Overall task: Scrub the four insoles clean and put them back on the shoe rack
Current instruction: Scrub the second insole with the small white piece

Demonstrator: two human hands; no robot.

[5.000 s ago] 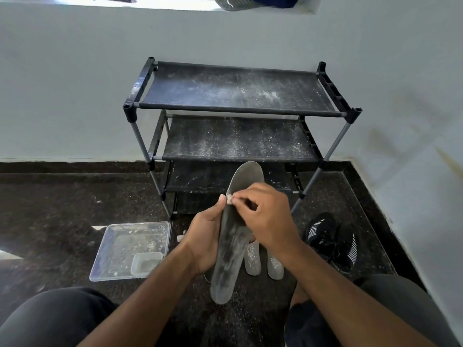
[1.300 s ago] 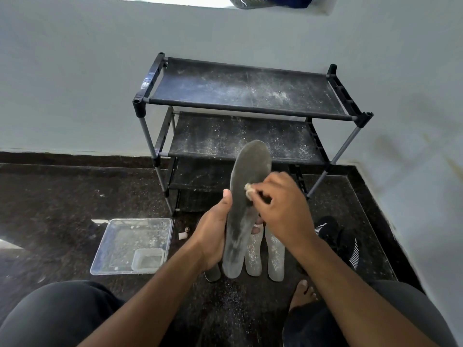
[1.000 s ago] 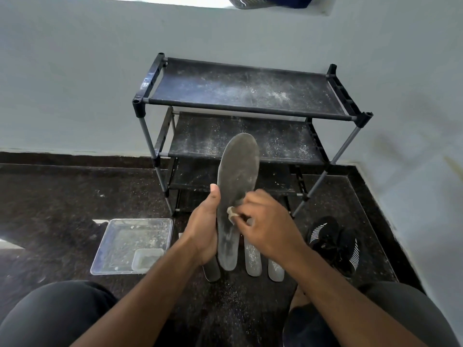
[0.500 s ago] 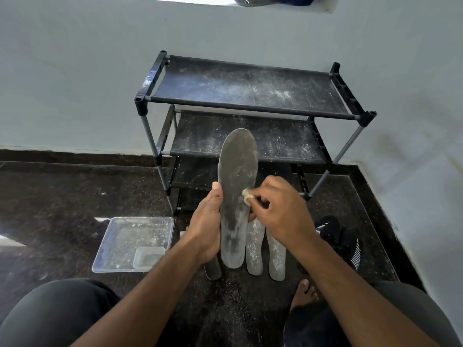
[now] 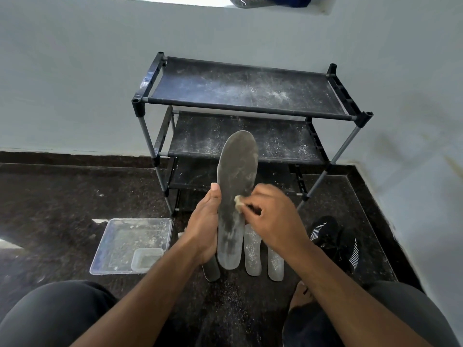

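Observation:
My left hand [image 5: 204,229] grips a long grey insole [image 5: 236,176] by its left edge and holds it upright in front of the black shoe rack [image 5: 240,88]. White dust smears the insole's lower half. My right hand [image 5: 274,221] pinches a small pale scrubber [image 5: 238,202] against the insole's middle. Three more insoles lie side by side on the dark floor under my hands: one [image 5: 211,270] mostly hidden by my left wrist, one [image 5: 252,251] in the middle and one [image 5: 275,266] on the right.
A clear plastic tray [image 5: 130,244] with a small tub [image 5: 145,257] inside sits on the floor to the left. A pair of black shoes [image 5: 335,242] lies to the right by the wall. The rack's shelves are dusted white. My knees fill the bottom corners.
My right hand has slid the scrubber up and down the insole's middle over the last second. The insole stays upright in my left hand.

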